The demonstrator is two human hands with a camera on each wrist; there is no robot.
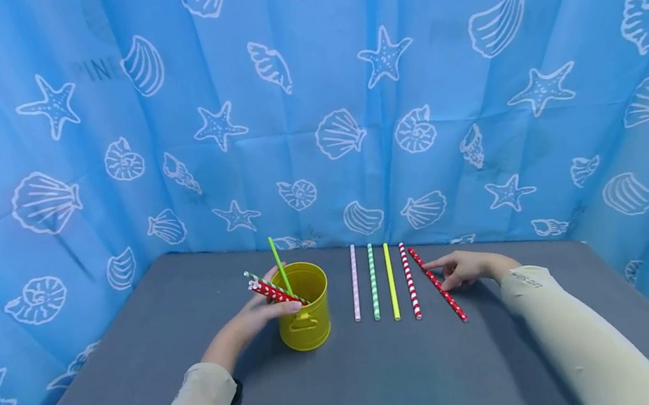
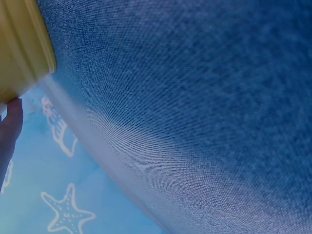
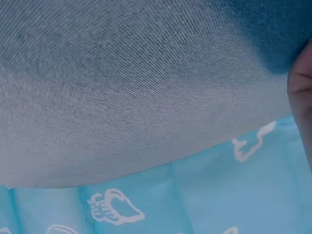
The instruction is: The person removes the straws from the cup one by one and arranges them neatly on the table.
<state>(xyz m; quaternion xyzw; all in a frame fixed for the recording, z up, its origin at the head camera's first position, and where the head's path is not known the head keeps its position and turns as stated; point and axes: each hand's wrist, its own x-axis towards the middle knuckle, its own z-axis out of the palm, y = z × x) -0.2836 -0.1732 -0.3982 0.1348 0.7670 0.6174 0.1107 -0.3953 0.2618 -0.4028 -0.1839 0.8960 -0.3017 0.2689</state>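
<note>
My left hand [image 1: 254,318] grips a small bunch of straws [image 1: 271,291], red-dotted and green-striped, at the rim of the yellow bucket [image 1: 307,318]; their lower ends dip into the bucket and the tops slant out to the left. A plain green straw [image 1: 280,267] stands in the bucket too, leaning back. My left fingers are curled round the bunch, thumb near the rim. To the right of the bucket four straws lie side by side on the grey tabletop [image 1: 355,396]: a pale pink one [image 1: 354,283], a green-striped one [image 1: 373,282], a yellow one [image 1: 391,282] and a red-striped one [image 1: 410,281]. Just beside them a red dotted straw [image 1: 436,284] lies at a slant, and my right hand [image 1: 462,269] rests on it, fingers stretched out and touching it, not curled round it. Both wrist views show only cloth, a fingertip and, in the left one, the bucket's edge. A blue shell-print curtain [image 1: 406,76] hangs around the tabletop.
</note>
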